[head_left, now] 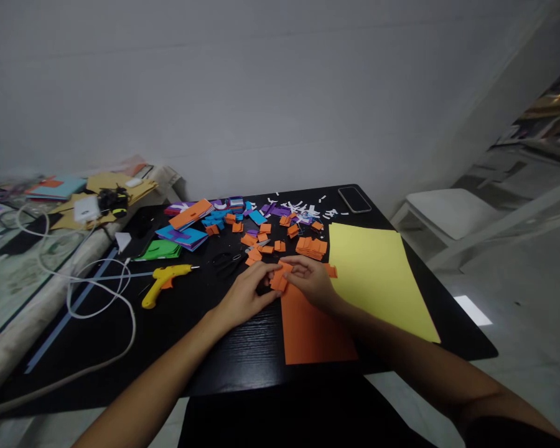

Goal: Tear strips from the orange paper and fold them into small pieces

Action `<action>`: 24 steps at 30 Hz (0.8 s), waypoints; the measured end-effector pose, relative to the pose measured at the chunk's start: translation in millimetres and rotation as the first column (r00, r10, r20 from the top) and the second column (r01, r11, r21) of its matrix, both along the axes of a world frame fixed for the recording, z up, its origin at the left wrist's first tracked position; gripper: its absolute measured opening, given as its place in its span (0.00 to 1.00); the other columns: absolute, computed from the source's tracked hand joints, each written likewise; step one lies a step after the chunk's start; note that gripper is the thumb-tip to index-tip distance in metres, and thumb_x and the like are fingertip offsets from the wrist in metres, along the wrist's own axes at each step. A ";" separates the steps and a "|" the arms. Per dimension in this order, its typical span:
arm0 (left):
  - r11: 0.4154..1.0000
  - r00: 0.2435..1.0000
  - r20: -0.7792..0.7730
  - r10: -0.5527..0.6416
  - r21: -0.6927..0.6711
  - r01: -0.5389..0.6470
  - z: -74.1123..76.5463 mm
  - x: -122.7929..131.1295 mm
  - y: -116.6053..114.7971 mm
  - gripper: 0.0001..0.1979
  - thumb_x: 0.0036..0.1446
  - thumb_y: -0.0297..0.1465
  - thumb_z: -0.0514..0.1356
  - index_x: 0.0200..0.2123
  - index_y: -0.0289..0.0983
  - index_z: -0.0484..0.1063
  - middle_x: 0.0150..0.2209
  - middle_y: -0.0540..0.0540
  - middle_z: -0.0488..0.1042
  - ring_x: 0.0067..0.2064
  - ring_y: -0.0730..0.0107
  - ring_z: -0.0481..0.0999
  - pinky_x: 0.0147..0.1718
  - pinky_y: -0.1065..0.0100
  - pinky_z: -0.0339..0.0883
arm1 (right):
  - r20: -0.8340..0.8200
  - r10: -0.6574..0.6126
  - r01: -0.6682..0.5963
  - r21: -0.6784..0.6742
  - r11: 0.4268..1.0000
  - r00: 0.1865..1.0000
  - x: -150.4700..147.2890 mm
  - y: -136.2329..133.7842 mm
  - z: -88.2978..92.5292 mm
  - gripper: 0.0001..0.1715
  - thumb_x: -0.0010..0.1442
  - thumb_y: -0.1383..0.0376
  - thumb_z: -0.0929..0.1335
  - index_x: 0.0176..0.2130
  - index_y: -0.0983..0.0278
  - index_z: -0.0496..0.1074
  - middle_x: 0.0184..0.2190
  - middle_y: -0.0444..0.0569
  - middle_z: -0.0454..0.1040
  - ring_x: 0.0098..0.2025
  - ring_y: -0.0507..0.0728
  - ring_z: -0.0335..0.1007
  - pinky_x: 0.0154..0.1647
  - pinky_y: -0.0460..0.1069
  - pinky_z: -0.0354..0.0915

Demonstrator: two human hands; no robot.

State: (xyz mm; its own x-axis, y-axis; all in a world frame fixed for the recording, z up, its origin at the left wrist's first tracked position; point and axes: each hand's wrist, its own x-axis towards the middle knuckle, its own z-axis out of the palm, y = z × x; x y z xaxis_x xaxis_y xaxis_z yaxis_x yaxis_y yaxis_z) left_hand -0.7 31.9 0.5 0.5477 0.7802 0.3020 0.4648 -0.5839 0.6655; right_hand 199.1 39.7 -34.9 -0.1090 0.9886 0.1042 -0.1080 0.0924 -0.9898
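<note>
Between the fingertips of both hands is a small folded orange paper piece. My left hand pinches its left side, and my right hand grips the right side, fingers bent. Under my right hand lies an orange paper sheet, partly covered by the wrist. Just beyond the hands sits a stack of folded orange pieces, with several loose ones scattered to its left. A pair of black-handled scissors rests left of my left hand, its blades partly among the orange pieces.
A yellow glue gun lies at the left near a white cable. Yellow sheets cover the right side. White paper scraps, blue and purple card, green paper and a phone lie farther back. A white chair stands right.
</note>
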 end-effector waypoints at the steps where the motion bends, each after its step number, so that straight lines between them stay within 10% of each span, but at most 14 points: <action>1: 1.000 1.000 0.000 0.002 -0.002 -0.002 0.7 0.4 -0.2 0.22 0.62 0.35 0.65 0.57 0.42 0.68 0.41 0.47 0.72 0.40 0.67 0.73 0.42 0.64 0.71 | -0.006 -0.002 0.002 -0.005 1.000 1.000 -0.1 0.0 0.2 0.20 0.51 0.63 0.75 0.45 0.64 0.78 0.38 0.50 0.81 0.36 0.55 0.78 0.41 0.51 0.75; 24: 0.976 0.983 -0.110 0.145 0.179 -0.124 1.8 -1.5 -2.3 0.12 0.71 0.35 0.53 0.35 0.38 0.68 0.30 0.50 0.70 0.32 0.70 0.71 0.33 0.69 0.65 | 0.007 0.036 -0.036 0.018 0.999 0.999 -1.5 -3.3 1.5 0.21 0.54 0.63 0.74 0.48 0.63 0.77 0.37 0.48 0.79 0.38 0.54 0.78 0.43 0.50 0.74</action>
State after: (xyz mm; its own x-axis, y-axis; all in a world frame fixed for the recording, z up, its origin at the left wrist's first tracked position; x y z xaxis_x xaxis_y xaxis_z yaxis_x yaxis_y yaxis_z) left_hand -2.2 29.5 2.3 0.4817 0.7922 0.3746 0.6182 -0.6102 0.4954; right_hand 197.7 36.4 -33.3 -0.1450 0.9820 0.1208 -0.1045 0.1062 -0.9888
